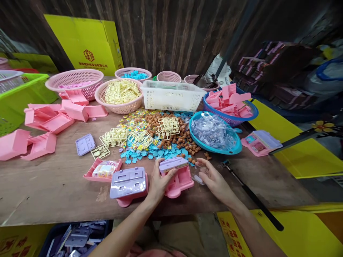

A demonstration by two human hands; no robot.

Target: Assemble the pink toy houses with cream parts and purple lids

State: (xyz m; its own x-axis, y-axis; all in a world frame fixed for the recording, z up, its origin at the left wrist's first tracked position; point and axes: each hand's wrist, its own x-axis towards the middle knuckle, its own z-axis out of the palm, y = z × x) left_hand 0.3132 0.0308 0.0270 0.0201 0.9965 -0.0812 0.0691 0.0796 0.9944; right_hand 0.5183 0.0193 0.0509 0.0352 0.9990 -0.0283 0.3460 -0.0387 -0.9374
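Gripping a small pink plastic toy stall with a lilac roof [182,175], the left hand [158,182] has its thumb across the front and its fingers behind. The stall is tilted, close to the near edge of the brown wooden table [66,189], with its open pink compartments facing the person. The right hand [214,180] is just right of it, fingers loosely curled and spread; a flat clear plastic piece [198,179] shows by the fingertips, and I cannot tell whether they pinch it.

Room around the hands is uneven. Just left of the left hand, a second pink stall with a broad lilac top [128,182] leaves little sideways space; beyond it sits a shallow pink tray [88,175] bearing a printed packet [105,169]. Ahead, a heap of small blue plastic tiles [163,153] reaches nearly to the stall, backed by brown moulded figures [150,123]. A round turquoise bowl [235,151] of clear plastic parts [213,130] bounds the space ahead of the right hand. To its right, a long black stick [258,202] slants out past the near edge. Bare wood lies between that hand and the stick, and a wider stretch opens at the table's left front.
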